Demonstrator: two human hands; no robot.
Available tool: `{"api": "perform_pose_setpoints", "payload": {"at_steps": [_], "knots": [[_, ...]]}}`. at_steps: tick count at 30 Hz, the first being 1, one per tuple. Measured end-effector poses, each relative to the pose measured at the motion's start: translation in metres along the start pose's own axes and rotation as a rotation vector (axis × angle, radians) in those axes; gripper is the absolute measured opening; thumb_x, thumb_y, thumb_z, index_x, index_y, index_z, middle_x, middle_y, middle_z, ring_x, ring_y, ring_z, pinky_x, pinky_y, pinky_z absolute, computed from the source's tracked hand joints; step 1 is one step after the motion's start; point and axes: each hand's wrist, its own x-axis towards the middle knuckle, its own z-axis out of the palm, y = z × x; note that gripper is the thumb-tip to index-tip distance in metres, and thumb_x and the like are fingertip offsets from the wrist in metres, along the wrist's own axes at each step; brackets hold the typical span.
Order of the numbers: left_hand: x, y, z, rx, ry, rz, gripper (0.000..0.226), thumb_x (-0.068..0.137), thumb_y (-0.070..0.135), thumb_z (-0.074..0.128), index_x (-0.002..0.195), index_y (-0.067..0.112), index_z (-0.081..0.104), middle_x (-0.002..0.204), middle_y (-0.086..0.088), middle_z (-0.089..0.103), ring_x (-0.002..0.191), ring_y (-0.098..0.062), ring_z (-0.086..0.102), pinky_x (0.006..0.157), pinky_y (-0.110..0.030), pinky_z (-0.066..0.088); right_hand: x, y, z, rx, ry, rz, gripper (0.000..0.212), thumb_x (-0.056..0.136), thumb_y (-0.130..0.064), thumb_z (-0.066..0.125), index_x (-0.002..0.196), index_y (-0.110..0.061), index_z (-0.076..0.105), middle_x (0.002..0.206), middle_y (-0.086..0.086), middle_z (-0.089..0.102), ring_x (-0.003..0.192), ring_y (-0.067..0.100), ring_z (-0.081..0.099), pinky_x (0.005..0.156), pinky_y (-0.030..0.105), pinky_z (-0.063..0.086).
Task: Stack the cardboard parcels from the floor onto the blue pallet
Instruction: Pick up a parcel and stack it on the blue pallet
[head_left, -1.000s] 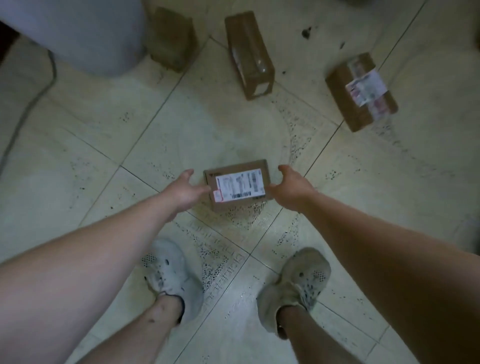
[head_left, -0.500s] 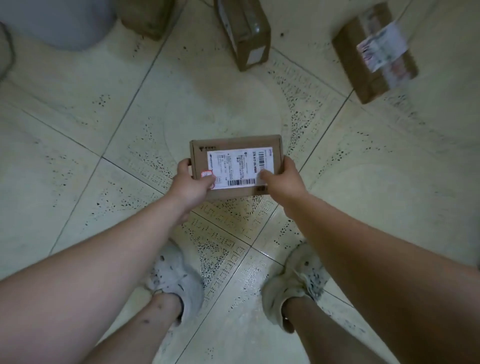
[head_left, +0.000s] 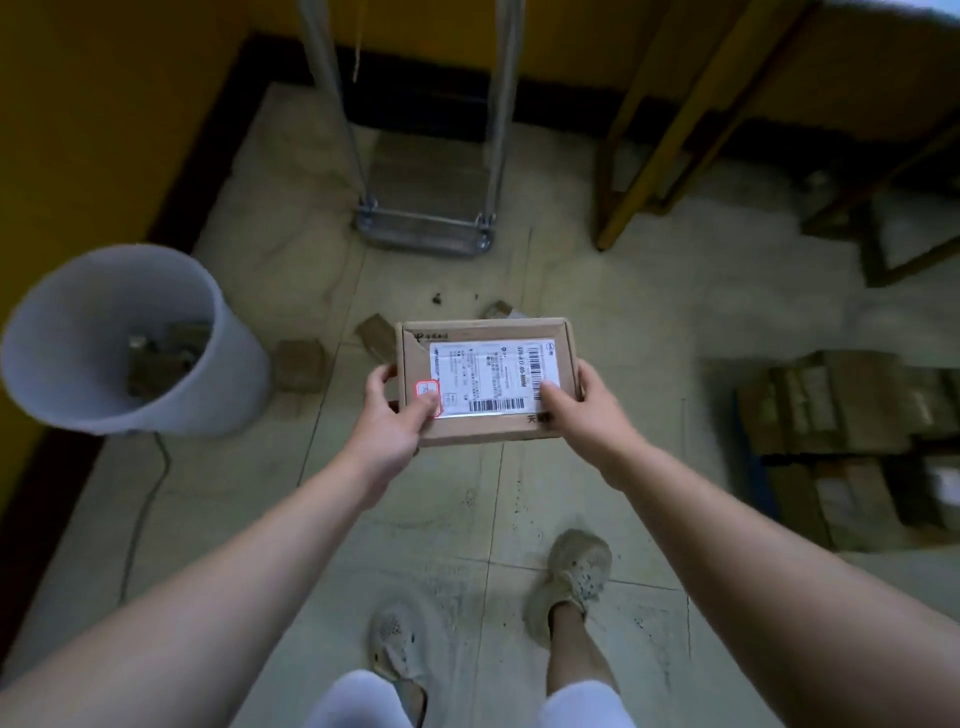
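Observation:
A flat cardboard parcel (head_left: 483, 343) with a white shipping label is held level in front of me, well above the floor. My left hand (head_left: 392, 421) grips its left edge with the thumb on the label. My right hand (head_left: 576, 410) grips its right edge the same way. At the right edge of the view lies the blue pallet (head_left: 759, 470), only a strip of it showing under several stacked cardboard parcels (head_left: 836, 410). Small parcels (head_left: 298, 364) lie on the tiled floor beyond the held one.
A white plastic bin (head_left: 119, 338) with scraps inside stands at the left by a yellow wall. A metal hand trolley (head_left: 426, 228) leans ahead. Wooden frame legs (head_left: 654, 150) stand at the upper right. A cable runs along the floor at the left.
Both hands closed on the parcel and lifted it off the floor. My view has swung up and round, so the bin, trolley and loaded pallet now show.

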Motion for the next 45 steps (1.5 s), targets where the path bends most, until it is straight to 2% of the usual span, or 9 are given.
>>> {"api": "perform_pose_setpoints", "payload": {"at_steps": [5, 8, 13, 18, 22, 25, 31, 37, 45], "knots": [[-0.068, 0.101, 0.038, 0.114, -0.184, 0.171, 0.059, 0.09, 0.039, 0.058, 0.137, 0.04, 0.022, 0.105, 0.012, 0.053, 0.086, -0.015, 0.06, 0.066, -0.036, 0.053, -0.089, -0.04, -0.091, 0.124, 0.175, -0.04, 0.052, 0.093, -0.036, 0.056, 0.14, -0.033, 0.034, 0.114, -0.014, 0.059, 0.094, 0.001, 0.057, 0.066, 0.023, 0.043], [-0.111, 0.155, 0.077, 0.153, -0.291, 0.23, 0.057, 0.091, 0.039, 0.056, 0.136, 0.042, 0.022, 0.113, 0.002, 0.057, 0.088, -0.018, 0.063, 0.061, -0.035, 0.055, -0.136, -0.049, -0.153, 0.138, 0.295, -0.104, 0.049, 0.094, -0.037, 0.056, 0.138, -0.032, 0.037, 0.108, -0.017, 0.06, 0.089, -0.001, 0.057, 0.061, 0.021, 0.042], [-0.195, 0.208, 0.173, 0.235, -0.395, 0.381, 0.052, 0.092, 0.041, 0.054, 0.134, 0.039, 0.024, 0.111, 0.001, 0.058, 0.093, -0.023, 0.064, 0.078, -0.048, 0.056, -0.215, -0.026, -0.262, 0.143, 0.472, -0.166, 0.044, 0.094, -0.036, 0.055, 0.135, -0.029, 0.04, 0.111, -0.013, 0.06, 0.09, -0.001, 0.056, 0.072, 0.019, 0.043], [-0.278, 0.22, 0.29, 0.284, -0.509, 0.448, 0.055, 0.091, 0.045, 0.052, 0.138, 0.037, 0.024, 0.119, 0.001, 0.056, 0.1, -0.023, 0.061, 0.081, -0.046, 0.055, -0.291, 0.027, -0.375, 0.12, 0.592, -0.118, 0.054, 0.094, -0.044, 0.053, 0.142, -0.027, 0.034, 0.121, -0.005, 0.057, 0.106, 0.018, 0.056, 0.095, 0.041, 0.047], [-0.336, 0.218, 0.37, 0.326, -0.577, 0.478, 0.051, 0.092, 0.047, 0.049, 0.136, 0.041, 0.026, 0.116, 0.003, 0.058, 0.097, -0.021, 0.062, 0.077, -0.043, 0.056, -0.343, 0.072, -0.443, 0.177, 0.658, -0.092, 0.058, 0.094, -0.046, 0.052, 0.144, -0.027, 0.03, 0.119, -0.008, 0.054, 0.101, 0.015, 0.056, 0.085, 0.032, 0.047], [-0.365, 0.219, 0.415, 0.358, -0.613, 0.487, 0.052, 0.093, 0.047, 0.048, 0.138, 0.041, 0.024, 0.111, 0.006, 0.059, 0.094, -0.02, 0.062, 0.075, -0.042, 0.055, -0.37, 0.097, -0.48, 0.206, 0.7, -0.051, 0.069, 0.093, -0.049, 0.052, 0.15, -0.028, 0.02, 0.122, -0.006, 0.049, 0.106, 0.018, 0.055, 0.092, 0.037, 0.047], [-0.397, 0.235, 0.499, 0.426, -0.709, 0.521, 0.054, 0.093, 0.046, 0.05, 0.14, 0.042, 0.024, 0.104, 0.007, 0.062, 0.09, -0.016, 0.064, 0.06, -0.033, 0.052, -0.392, 0.14, -0.542, 0.319, 0.767, -0.018, 0.066, 0.094, -0.044, 0.053, 0.15, -0.027, 0.021, 0.125, -0.002, 0.055, 0.103, 0.019, 0.059, 0.092, 0.041, 0.051], [-0.394, 0.258, 0.599, 0.417, -0.783, 0.576, 0.049, 0.093, 0.044, 0.05, 0.137, 0.045, 0.028, 0.106, 0.008, 0.062, 0.089, -0.015, 0.065, 0.061, -0.032, 0.052, -0.374, 0.168, -0.628, 0.336, 0.842, -0.009, 0.058, 0.093, -0.043, 0.055, 0.144, -0.032, 0.029, 0.103, -0.012, 0.059, 0.097, 0.014, 0.06, 0.088, 0.039, 0.051], [-0.352, 0.293, 0.735, 0.454, -0.861, 0.557, 0.04, 0.093, 0.042, 0.051, 0.13, 0.046, 0.036, 0.1, 0.003, 0.069, 0.087, -0.014, 0.068, 0.068, -0.034, 0.052, -0.303, 0.204, -0.746, 0.413, 0.87, 0.012, 0.065, 0.09, -0.037, 0.062, 0.144, -0.034, 0.025, 0.12, -0.002, 0.061, 0.099, 0.019, 0.065, 0.091, 0.045, 0.053]]}}
